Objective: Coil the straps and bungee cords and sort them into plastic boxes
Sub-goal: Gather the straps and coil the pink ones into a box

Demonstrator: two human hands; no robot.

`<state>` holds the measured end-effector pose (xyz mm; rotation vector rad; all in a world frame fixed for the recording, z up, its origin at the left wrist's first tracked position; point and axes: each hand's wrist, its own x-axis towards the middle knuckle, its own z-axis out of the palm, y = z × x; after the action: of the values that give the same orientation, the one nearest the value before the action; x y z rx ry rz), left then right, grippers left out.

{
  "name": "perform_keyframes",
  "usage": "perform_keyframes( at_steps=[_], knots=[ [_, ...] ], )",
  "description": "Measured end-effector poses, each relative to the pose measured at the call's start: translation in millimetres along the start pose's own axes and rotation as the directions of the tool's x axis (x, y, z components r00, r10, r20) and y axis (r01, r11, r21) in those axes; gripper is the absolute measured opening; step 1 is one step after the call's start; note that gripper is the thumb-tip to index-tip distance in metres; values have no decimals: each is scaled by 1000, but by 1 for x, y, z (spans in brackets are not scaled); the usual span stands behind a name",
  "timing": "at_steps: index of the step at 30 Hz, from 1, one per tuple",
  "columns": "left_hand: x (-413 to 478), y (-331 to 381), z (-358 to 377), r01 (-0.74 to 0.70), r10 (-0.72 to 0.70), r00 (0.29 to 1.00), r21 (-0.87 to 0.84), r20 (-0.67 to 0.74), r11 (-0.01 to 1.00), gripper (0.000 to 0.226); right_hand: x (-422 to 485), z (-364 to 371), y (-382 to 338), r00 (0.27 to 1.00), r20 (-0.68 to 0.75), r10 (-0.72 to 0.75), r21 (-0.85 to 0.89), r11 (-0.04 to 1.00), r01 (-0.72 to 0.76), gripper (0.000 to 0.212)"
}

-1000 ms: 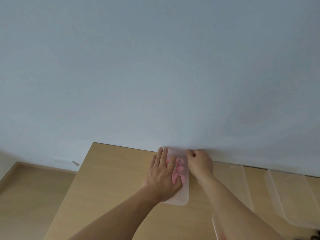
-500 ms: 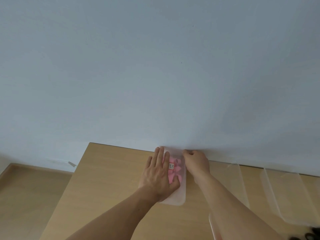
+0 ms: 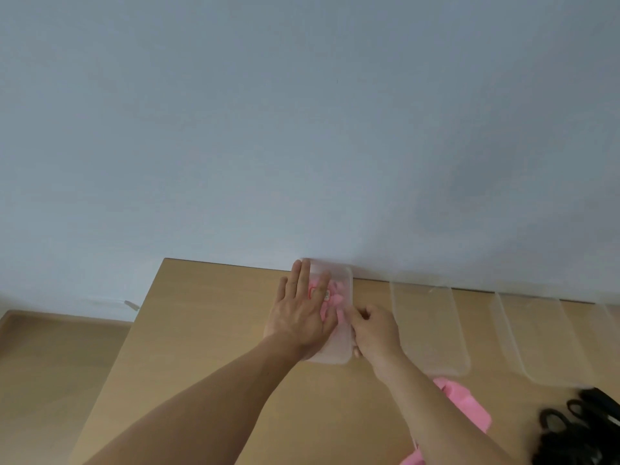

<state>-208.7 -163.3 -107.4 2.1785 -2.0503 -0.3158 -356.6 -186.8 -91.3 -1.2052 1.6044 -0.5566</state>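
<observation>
The left grip (image 3: pixel 302 317) lies flat and open, with straight fingers, on top of a cloudy box (image 3: pixel 337 352). The right grip (image 3: pixel 374 330) is at the right side of the same box; its fingers are curled and they pinch the right edge. The box stands at the far edge of the worktop (image 3: pixel 201 330), touching the wall (image 3: pixel 302 129), a little left of the middle. Pink straps (image 3: pixel 336 298) are inside it and show through the plastic between the two grips.

To the right, along the same far edge, two clear boxes (image 3: pixel 429 330) (image 3: pixel 543 340) lie side by side, near each other but apart. Another pink strap (image 3: pixel 466 407) lies nearer to the front edge, partly hidden under the right forearm. A heap of black cords (image 3: pixel 577 431) is at the near right corner. Left of the worktop a wooden floor (image 3: pixel 50 364) is visible.
</observation>
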Motion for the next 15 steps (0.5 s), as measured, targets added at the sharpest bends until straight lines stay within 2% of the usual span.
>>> perform_keyframes(
  at_steps=[4,9,15],
  knots=[
    [1,-1,-2,-11,10,1000,18,11,1000,73,-15,1,5,999,-30,30,32,999,-29,42],
    [0,0,-3,15,-15,1000,6,-2,1000,81,-44,2,21,999,26,40,140,989,-43,21],
    [0,-3,-3,-16,16,1000,17,2,1000,69,-50,1,18,999,10,37,152,988,-38,21]
  ],
)
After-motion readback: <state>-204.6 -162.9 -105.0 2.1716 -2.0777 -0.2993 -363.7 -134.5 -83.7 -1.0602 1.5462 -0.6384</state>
